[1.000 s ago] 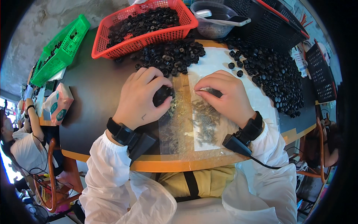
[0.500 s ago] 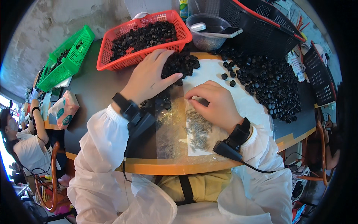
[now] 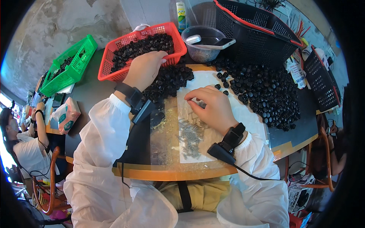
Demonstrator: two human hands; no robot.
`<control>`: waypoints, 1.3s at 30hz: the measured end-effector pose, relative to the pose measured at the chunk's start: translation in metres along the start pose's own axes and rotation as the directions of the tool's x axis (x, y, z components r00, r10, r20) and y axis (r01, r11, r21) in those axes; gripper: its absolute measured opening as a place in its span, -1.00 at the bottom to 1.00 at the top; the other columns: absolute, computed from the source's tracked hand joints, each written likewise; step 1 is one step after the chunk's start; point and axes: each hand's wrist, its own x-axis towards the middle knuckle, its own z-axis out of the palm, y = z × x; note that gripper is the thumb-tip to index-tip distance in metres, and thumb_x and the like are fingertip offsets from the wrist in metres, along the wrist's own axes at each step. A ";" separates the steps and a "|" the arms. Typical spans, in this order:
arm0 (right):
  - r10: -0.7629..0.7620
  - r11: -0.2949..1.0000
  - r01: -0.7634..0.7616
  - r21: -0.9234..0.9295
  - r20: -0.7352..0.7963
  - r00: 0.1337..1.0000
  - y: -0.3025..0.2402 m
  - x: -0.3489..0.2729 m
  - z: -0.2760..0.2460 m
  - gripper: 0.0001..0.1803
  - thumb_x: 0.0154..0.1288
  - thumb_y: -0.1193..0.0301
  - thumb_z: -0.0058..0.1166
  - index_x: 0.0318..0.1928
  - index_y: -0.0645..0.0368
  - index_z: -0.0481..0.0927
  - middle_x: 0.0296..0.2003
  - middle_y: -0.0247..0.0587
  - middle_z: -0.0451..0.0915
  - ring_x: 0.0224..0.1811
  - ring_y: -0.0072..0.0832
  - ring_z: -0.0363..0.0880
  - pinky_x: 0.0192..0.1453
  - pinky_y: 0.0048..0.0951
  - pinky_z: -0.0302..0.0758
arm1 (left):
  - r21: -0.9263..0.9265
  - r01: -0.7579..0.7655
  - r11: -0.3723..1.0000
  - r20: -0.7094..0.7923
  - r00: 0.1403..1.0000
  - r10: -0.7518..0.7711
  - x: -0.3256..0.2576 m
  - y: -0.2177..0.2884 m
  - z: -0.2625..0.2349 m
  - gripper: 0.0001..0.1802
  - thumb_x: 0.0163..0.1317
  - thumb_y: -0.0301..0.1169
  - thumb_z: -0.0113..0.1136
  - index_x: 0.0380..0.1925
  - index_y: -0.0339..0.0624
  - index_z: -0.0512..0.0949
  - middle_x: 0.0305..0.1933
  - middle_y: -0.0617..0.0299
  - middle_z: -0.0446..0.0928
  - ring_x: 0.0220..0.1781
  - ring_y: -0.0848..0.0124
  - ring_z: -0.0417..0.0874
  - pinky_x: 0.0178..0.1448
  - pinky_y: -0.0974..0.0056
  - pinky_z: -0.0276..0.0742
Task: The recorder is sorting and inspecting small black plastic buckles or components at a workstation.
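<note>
My left hand (image 3: 146,68) is over the near rim of the red basket (image 3: 181,53), fingers drawn together. Whatever they hold, if anything, is hidden. Inside the basket lie many small black round parts (image 3: 146,46), and a heap of similar black parts (image 3: 169,81) sits on the table just below this hand. My right hand (image 3: 213,108) hovers above the white sheet (image 3: 243,129), thumb and forefinger closed toward each other in a pinch; anything between the tips is too small to make out. Close under it lies a pile of thin metal pins (image 3: 190,136).
A large pile of black caps (image 3: 266,95) covers the table's right side. Behind stand a clear tub (image 3: 201,53) with a phone (image 3: 218,43) across it and a black crate (image 3: 254,38). To the left are a green basket (image 3: 72,72) and a tissue pack (image 3: 68,116). Another person (image 3: 28,144) sits far left.
My left hand has moved from the black heap up to the red basket's rim, its spread fingers now drawn together. My right hand stays pinched over the sheet. The whole view has shifted slightly.
</note>
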 end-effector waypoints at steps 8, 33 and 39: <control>0.053 0.999 -0.053 -0.011 -0.001 0.999 0.003 0.001 -0.001 -0.89 0.16 0.43 0.21 -0.27 0.01 0.69 -0.42 -0.33 0.66 -0.35 -0.34 0.59 -0.28 -0.32 0.51 | -0.028 0.039 0.999 0.012 0.999 -0.039 -0.005 0.015 -0.001 -0.74 0.29 -0.44 0.09 -0.07 -0.23 0.63 -0.13 -0.04 0.65 -0.10 -0.01 0.66 0.00 0.07 0.56; 0.288 0.950 -0.281 -0.138 0.038 0.957 0.002 0.003 -0.008 -0.88 0.20 0.47 0.19 -0.23 0.09 0.61 -0.37 -0.25 0.62 -0.20 -0.24 0.58 -0.15 -0.28 0.49 | -0.009 -0.113 0.994 -0.032 0.993 0.112 -0.069 0.051 -0.020 -0.79 0.02 -0.42 0.36 -0.28 -0.07 0.62 -0.18 0.24 0.47 -0.08 0.22 0.53 0.01 0.17 0.44; 0.036 0.983 -0.055 -0.174 -0.108 0.993 0.016 0.005 0.002 -0.85 0.21 0.56 0.13 -0.22 0.22 0.47 -0.16 -0.08 0.57 0.07 -0.07 0.48 0.07 -0.16 0.43 | -0.113 -0.086 0.990 -0.086 0.993 0.076 -0.072 0.054 -0.011 -0.63 0.02 -0.40 0.37 -0.10 -0.08 0.60 -0.02 0.21 0.49 0.03 0.19 0.53 0.13 0.13 0.45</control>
